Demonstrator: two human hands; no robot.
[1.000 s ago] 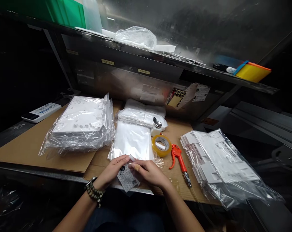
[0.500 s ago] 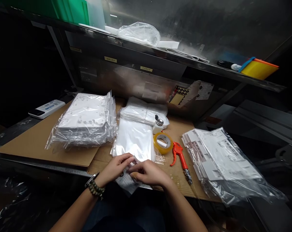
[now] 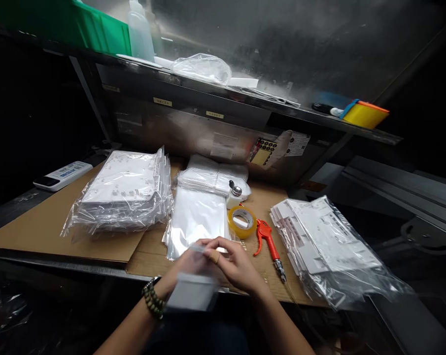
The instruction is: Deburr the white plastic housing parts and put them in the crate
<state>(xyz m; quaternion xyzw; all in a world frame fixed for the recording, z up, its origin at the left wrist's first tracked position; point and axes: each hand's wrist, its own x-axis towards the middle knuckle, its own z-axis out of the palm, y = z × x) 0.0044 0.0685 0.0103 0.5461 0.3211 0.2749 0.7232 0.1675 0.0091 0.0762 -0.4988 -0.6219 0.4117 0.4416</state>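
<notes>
Plastic pkt, R hand pinching, L blurred

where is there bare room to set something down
On the cardboard left of the left bagged stack; a smaller patch lies behind the red air gun, between pump bottle and right bagged stack. Crowded: the middle, by plastic bags, tape roll and, in front, the handheld packet.

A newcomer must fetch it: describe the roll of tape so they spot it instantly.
Start from the large brown cardboard. On it, between the stack of clear bags and the red air gun, lies the roll of tape. Unlike them, it is a yellow ring with a white piece in its hole.
</notes>
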